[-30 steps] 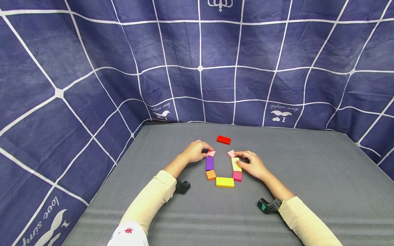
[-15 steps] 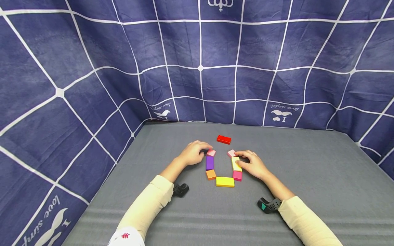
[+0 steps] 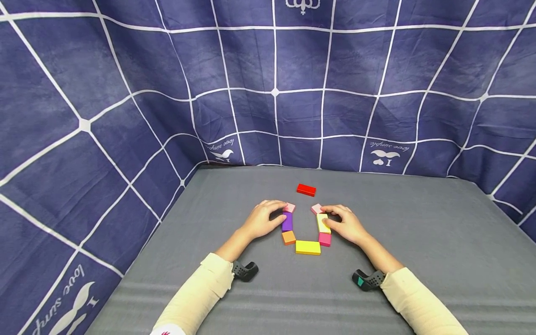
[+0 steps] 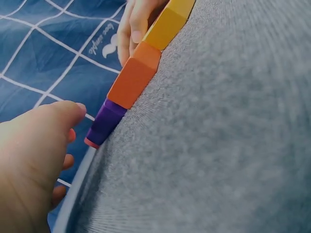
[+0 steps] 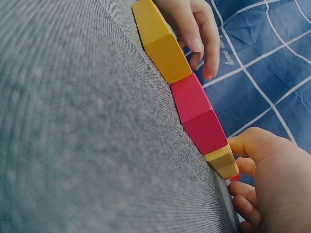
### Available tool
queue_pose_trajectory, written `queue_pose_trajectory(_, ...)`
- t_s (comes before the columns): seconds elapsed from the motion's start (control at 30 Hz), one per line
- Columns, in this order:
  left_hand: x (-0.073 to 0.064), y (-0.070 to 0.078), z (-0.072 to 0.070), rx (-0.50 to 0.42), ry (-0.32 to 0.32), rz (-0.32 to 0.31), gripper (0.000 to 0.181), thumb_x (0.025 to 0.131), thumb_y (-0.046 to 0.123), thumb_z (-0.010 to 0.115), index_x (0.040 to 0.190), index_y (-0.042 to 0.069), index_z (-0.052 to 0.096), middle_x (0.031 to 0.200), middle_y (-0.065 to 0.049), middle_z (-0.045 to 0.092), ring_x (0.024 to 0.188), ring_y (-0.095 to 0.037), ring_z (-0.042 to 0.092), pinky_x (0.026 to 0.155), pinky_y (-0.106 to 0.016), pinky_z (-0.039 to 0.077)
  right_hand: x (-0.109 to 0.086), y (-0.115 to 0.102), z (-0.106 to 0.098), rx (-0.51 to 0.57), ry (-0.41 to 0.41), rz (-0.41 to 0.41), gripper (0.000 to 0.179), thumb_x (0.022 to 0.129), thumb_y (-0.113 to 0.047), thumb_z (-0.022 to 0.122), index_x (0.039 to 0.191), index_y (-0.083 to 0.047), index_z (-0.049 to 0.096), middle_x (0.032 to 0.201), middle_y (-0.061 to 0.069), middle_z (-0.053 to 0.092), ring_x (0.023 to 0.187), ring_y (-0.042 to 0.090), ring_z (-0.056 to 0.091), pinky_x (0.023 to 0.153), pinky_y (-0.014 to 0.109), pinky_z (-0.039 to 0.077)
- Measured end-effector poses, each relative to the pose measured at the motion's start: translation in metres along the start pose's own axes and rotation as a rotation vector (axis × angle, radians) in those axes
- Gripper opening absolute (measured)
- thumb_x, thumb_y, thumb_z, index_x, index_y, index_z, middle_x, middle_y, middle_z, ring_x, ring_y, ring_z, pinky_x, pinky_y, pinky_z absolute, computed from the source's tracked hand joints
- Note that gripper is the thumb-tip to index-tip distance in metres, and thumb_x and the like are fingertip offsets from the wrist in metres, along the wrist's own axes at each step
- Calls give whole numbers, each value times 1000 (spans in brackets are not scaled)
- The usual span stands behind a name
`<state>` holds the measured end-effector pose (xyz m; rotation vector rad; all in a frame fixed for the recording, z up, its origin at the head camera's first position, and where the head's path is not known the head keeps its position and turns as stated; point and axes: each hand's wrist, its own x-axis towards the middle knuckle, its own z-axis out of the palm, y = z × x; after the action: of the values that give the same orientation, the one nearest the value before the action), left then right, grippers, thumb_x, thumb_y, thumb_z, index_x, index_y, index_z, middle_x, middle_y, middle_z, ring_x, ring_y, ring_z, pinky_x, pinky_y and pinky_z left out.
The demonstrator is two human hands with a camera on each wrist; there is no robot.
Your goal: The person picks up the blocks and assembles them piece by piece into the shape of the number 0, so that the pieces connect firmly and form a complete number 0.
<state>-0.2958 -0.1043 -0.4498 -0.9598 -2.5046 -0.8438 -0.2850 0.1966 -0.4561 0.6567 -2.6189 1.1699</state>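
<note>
In the head view, small wooden blocks lie on the grey tabletop in a U shape. My left hand (image 3: 261, 221) is at its left side, fingertips at a pink block (image 3: 290, 208) and thumb at the purple block (image 3: 287, 223). On the other side my right hand (image 3: 348, 225) touches a second pink block (image 3: 316, 209) with a forefinger, its thumb on the pale yellow block (image 3: 322, 224). Below these lie an orange block (image 3: 289, 238), a magenta block (image 3: 324, 239) and a bright yellow block (image 3: 308, 247). Neither hand lifts a block.
Beyond the U, a red block (image 3: 306, 190) lies apart near the back. A blue cloth with white grid lines (image 3: 301, 111) hangs behind and to the left of the tabletop (image 3: 402, 223). Both wrists wear black straps (image 3: 368, 280).
My left hand drew back a little, then its thumb came in to the purple block. The right hand keeps its place, and the blocks hold their arrangement.
</note>
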Motion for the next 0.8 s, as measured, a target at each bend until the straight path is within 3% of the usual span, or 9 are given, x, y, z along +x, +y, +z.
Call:
queue_pose_trajectory(0.33, -4, -4, 5, -45, -24, -33, 45, 90, 32, 67, 130, 11, 63, 131, -3, 61, 120, -25, 54, 98, -48, 40, -2, 0, -1, -14, -9, 17, 35, 86, -14, 70, 121, -9, 68, 116, 11, 64, 107, 30, 54, 91, 48, 40)
queue_pose_trajectory(0.67, -3, -8, 7, -33, -47, -30, 44, 86, 35, 70, 126, 16, 66, 129, -2, 62, 117, -25, 54, 90, -47, 40, 0, 1, -2, -7, -10, 18, 35, 87, -14, 69, 121, -8, 67, 116, 13, 63, 106, 30, 53, 91, 48, 40)
queue_pose_trajectory(0.8, -4, -8, 8, -37, -43, -30, 44, 86, 34, 71, 125, 16, 66, 129, -1, 62, 116, -24, 55, 89, -47, 41, 2, -2, -7, 79, -41, 60, 37, 89, -15, 67, 124, -4, 65, 118, 15, 64, 104, 28, 55, 89, 42, 43)
